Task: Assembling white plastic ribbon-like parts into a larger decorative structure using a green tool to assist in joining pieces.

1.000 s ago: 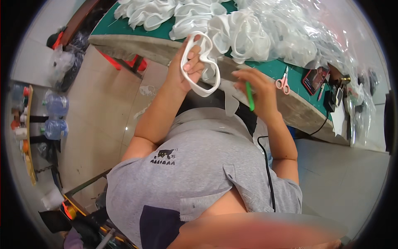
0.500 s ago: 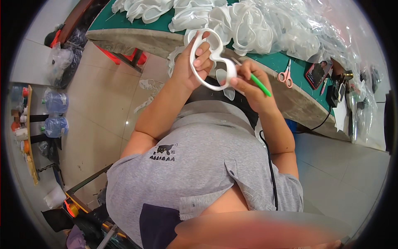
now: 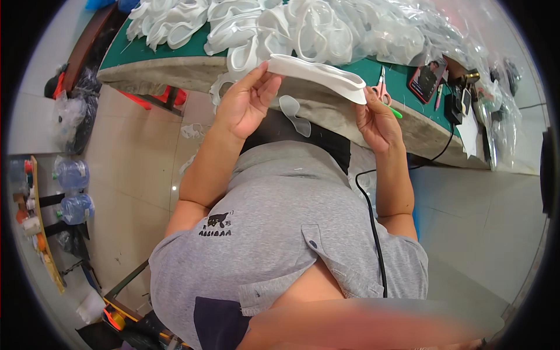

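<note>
A white, goggle-shaped frame [image 3: 315,77] with a soft-looking rim is held edge-on in front of me, between both hands. My left hand [image 3: 249,102] pinches its left end between thumb and fingers. My right hand [image 3: 378,122] grips the right end. A slim green tool [image 3: 396,112], like a pen or small trimmer handle, sticks out behind the right fingers; its tip is hidden. Below the frame, a translucent figure-eight piece [image 3: 296,115] lies on dark cloth at my lap.
Many white goggle frames [image 3: 318,35], some in clear plastic, are heaped on the green-topped table [image 3: 125,52]. Pink-handled scissors [image 3: 382,93], a phone [image 3: 426,79] and a black cable [image 3: 440,150] are at the right. White scraps [image 3: 192,130] lie on the floor.
The frame has turned from showing its two openings to edge-on, and lies more level. My right hand has moved right and now grips its end. My left hand has shifted left and down.
</note>
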`<state>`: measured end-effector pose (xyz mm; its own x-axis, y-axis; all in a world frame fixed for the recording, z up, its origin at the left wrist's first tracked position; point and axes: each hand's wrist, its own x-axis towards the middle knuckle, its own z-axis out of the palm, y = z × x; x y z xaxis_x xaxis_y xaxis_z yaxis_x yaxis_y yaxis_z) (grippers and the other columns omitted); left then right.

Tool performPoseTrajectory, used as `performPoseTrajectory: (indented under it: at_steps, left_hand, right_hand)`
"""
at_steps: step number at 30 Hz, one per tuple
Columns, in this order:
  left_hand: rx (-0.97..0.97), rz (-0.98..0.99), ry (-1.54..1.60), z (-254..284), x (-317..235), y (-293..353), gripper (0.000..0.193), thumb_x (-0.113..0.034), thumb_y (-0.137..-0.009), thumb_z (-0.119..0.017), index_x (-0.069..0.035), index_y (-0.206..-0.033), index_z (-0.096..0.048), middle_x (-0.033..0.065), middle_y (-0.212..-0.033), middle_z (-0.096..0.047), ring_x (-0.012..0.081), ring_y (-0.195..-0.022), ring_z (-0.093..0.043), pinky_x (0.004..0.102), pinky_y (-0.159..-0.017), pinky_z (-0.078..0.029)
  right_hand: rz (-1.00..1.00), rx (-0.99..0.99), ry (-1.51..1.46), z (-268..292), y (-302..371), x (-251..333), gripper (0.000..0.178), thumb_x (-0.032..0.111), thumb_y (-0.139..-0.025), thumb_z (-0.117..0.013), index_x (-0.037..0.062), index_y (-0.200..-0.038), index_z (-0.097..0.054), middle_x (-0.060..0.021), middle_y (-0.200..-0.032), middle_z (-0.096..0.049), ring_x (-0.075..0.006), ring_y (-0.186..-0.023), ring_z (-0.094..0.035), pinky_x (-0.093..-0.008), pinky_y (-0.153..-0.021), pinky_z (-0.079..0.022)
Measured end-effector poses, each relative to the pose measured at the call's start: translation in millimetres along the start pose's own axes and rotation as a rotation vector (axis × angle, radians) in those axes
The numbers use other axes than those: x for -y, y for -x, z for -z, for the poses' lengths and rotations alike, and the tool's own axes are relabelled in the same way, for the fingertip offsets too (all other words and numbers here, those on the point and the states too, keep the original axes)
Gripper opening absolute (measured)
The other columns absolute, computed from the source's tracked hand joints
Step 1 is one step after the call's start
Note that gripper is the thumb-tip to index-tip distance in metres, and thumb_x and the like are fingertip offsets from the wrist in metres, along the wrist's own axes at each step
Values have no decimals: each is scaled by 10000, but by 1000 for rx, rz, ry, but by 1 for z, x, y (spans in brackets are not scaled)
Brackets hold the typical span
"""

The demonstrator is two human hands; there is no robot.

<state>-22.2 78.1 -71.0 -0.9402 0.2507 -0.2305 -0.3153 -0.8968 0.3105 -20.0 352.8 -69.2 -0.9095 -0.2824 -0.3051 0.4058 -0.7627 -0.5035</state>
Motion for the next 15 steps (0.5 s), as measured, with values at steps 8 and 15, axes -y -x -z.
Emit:
performPoseTrajectory:
  at_steps: [8, 15]
  left_hand:
    - [225, -236, -753, -24, 28, 19, 162, -36, -870, -631, 8, -1026, -635, 84, -953, -676, 142, -856, -656, 279, -770, -568]
    - [187, -462, -1123, -32, 28, 24, 125, -52, -855, -657, 9, -963, -670, 49, -887, -689, 91, -823, -642, 237, -753, -521]
  right_hand:
    - [511, 99, 534, 18, 19, 21, 244, 0, -893, -562, 114, -778, -380, -133, -915, -628, -175, -873, -582, -276, -840, -436]
    - [653, 198, 657, 33, 46, 39, 274, 13, -891, -572, 121, -766, -354, -111, -859, -527, -179, -803, -529, -289, -804, -418]
